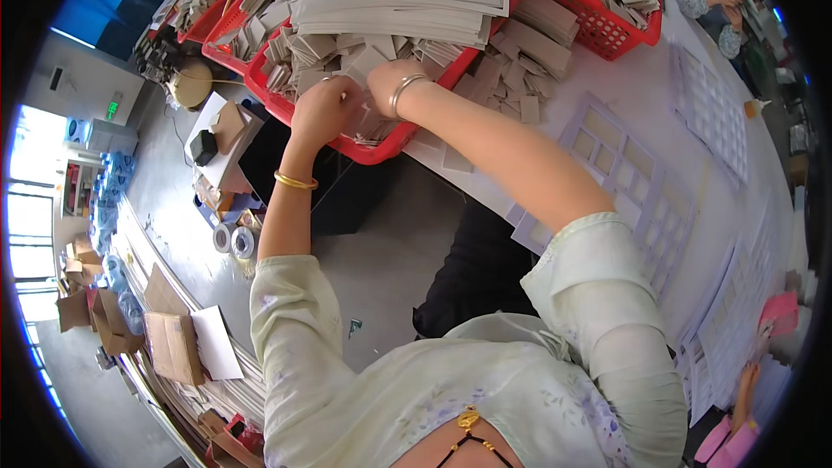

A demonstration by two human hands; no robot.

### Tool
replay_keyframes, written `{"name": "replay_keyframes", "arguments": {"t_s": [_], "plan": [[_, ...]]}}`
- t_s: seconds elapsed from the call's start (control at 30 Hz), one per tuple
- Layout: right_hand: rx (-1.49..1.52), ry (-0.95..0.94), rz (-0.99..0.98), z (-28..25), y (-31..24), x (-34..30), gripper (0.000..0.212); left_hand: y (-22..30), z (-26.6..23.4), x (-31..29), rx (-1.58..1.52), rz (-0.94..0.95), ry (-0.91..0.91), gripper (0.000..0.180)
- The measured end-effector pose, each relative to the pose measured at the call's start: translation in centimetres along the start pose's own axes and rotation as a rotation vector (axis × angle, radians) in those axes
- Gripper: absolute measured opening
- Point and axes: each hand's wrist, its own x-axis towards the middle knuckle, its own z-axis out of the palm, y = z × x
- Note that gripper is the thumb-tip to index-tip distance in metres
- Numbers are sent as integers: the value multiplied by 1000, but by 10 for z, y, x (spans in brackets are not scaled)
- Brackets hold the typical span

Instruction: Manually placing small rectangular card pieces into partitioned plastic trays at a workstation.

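Observation:
Both my hands are over the near end of a red plastic basket [374, 154] filled with small grey cardboard pieces [368, 59]. My left hand [327, 110], above the basket's left rim, has its fingers curled in. Whatever they pinch is too small or hidden to name. Close by on the right, my right hand [388, 81] bends down toward the pieces, its fingers mostly hidden behind the hand itself. A thick stack of large grey cardboard sheets [403, 13] rests across the top of the basket, just beyond my hands.
More red baskets [607, 30] of card pieces stand around. Loose card pieces [523, 65] lie on the white table [598, 78] beside white sheets with rectangular windows [620, 152]. Tape rolls [234, 240] and cardboard boxes [173, 347] are on the left. Other people sit across and at the right.

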Motion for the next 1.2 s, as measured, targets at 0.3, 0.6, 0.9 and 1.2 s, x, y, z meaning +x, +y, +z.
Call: {"name": "replay_keyframes", "arguments": {"t_s": [0.3, 0.6, 0.9, 1.2], "plan": [[-89, -217, 119, -1, 8, 7, 31, 2, 3, 1, -279, 24, 64, 19], [-160, -240, 67, -6, 6, 3, 31, 4, 2, 3, -481, 22, 269, 27], [80, 445, 46, -9, 26, -21, 23, 7, 3, -3, -263, -52, 311, 38], [869, 770, -19, 21, 148, -209, 20, -33, 28, -3, -710, 57, 608, 23]]}}
